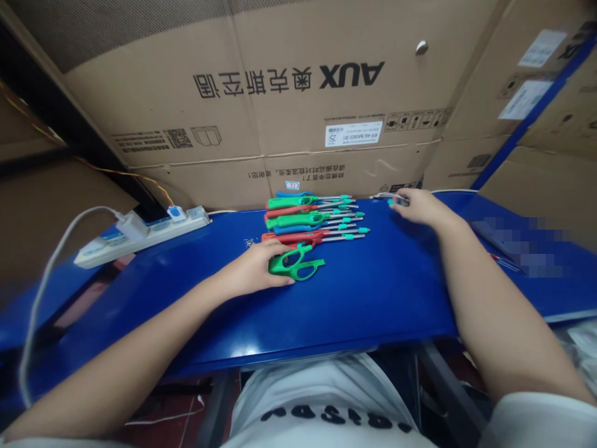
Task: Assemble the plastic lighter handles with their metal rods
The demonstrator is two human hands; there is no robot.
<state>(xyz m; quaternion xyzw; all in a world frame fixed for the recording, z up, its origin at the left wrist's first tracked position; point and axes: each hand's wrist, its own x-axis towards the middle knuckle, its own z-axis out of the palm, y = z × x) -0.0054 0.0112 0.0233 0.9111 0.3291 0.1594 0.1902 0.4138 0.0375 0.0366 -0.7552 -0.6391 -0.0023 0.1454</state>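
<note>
My left hand is closed around two green plastic lighter handle shells with looped trigger guards, holding them low over the blue table. Just beyond it lies a row of long-nosed lighters with green, red and blue handles. Their metal tubes point right and carry teal pieces. My right hand is at the table's back edge, fingers pinched on a thin metal lighter tube with a teal bit by the fingertips. Other thin metal pieces may lie there; the fingers partly hide them.
Small metal bits lie left of the lighters. A white power strip with plugs and cables sits at the left. A cardboard sheet stands behind the blue table. Thin red and metallic pieces lie at the right.
</note>
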